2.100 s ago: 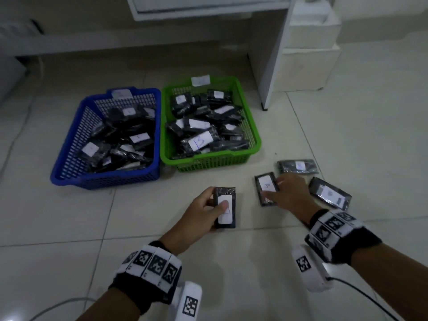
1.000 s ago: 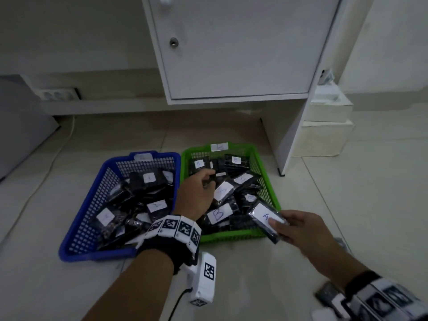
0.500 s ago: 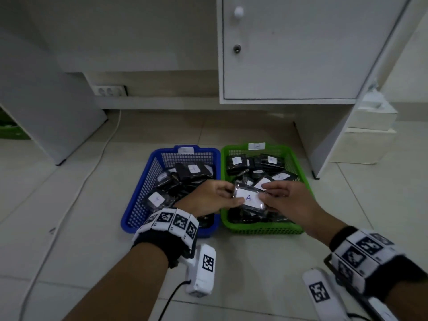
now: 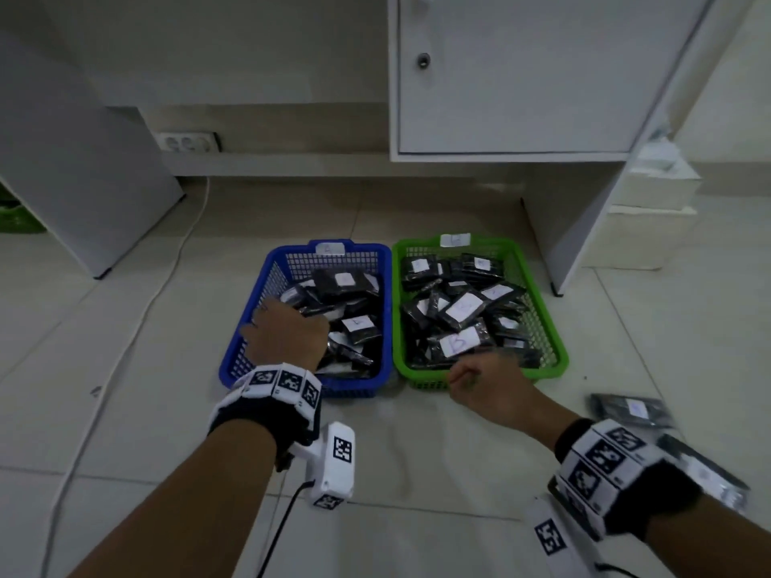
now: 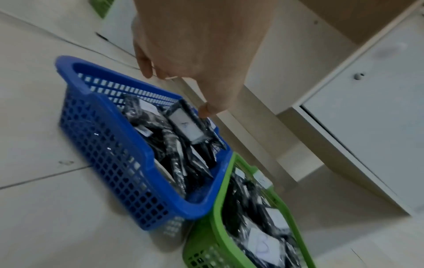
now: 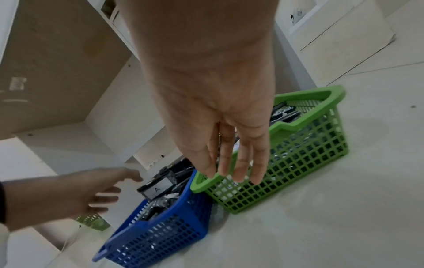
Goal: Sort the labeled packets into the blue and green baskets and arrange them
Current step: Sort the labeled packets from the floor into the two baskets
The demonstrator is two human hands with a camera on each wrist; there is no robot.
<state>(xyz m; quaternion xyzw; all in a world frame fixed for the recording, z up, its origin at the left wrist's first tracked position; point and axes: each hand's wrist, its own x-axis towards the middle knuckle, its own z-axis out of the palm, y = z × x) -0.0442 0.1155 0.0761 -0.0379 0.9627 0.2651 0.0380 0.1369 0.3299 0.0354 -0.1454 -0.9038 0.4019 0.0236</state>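
Observation:
A blue basket and a green basket stand side by side on the tiled floor, both filled with black packets bearing white labels. My left hand hovers over the blue basket's left half with fingers spread, holding nothing. Just off its thumb, a packet labelled A lies on top of the pile. My right hand hangs empty at the green basket's near rim, fingers straight and pointing down. A large B label shows in the green basket.
Two loose packets lie on the floor to the right of my right wrist. A white cabinet stands behind the baskets, its side panel close to the green one. A cable runs across the floor on the left.
Half a second ago both hands held the A packet over the green basket. It now lies in the blue basket; my left hand moved there and let go, my right hand drew back.

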